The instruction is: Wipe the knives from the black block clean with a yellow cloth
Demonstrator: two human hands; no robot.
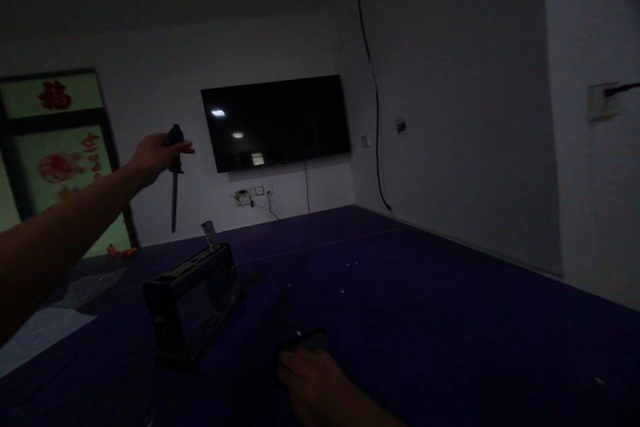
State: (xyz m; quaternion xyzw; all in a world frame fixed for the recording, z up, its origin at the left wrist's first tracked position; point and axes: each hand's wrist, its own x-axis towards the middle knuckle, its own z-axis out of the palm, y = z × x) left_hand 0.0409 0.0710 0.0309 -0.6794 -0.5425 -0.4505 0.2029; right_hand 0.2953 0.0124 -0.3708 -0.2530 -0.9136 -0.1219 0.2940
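My left hand (160, 150) is raised at the left, closed around the black handle of a sharpening steel (174, 203). Its narrow grey rod points straight down, apart from the knife block (207, 303) below and to the right. The block is dark, with see-through-looking sides and slots along the top. A greyish handle (211, 235) sticks up, tilted, from its far end. Low in the middle, my right hand (313, 380) rests on the table with its fingers bent over a dark, flat, cloth-like thing (315, 339). Dim light hides its exact kind.
The purple-blue table (425, 320) carries a few small white specks. White paper (45, 337) and clear plastic film (90, 288) lie at the left. Small orange items (120, 250) sit at the far left edge. A television (277, 123) hangs beyond; a wall (465, 113) borders the right.
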